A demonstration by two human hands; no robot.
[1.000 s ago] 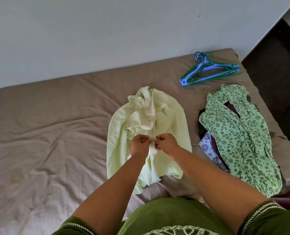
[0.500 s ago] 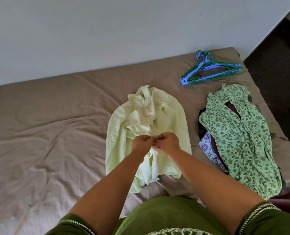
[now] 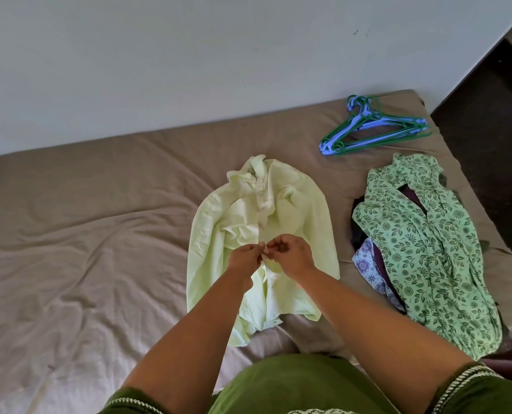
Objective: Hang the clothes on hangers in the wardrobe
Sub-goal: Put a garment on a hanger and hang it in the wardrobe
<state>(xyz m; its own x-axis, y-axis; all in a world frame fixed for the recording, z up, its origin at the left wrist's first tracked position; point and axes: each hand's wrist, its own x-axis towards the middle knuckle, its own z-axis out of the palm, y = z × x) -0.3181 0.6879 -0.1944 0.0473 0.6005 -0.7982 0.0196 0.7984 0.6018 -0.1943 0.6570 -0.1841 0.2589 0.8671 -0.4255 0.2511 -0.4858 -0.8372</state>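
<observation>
While the pale yellow-green cotton button-up shirt (image 3: 260,222) lies front-up, collar toward the wall, on the bed (image 3: 99,234), both hands meet over its button placket at mid-chest. Left hand (image 3: 244,259): fingers curled, tips pinching the left placket edge. Right hand (image 3: 290,256): fingers curled, thumb and forefinger pinching the opposite edge; the two hands touch at the fingertips. Both forearms reach forward from dark green sleeves with pale braided trim. Shirt fabric thin, creased, sleeves folded inward, hem bunched near the bed's near edge. Bed cover: taupe sheet, soft, heavily wrinkled on the left. Just right of the shirt, apart from it, a heap of clothes topped by a light green leaf-print garment (image 3: 428,252), with a lilac floral cloth (image 3: 368,264) showing beneath. Beyond the heap, near the wall, a stack of thin green and blue plastic hangers (image 3: 374,127) lies flat.
</observation>
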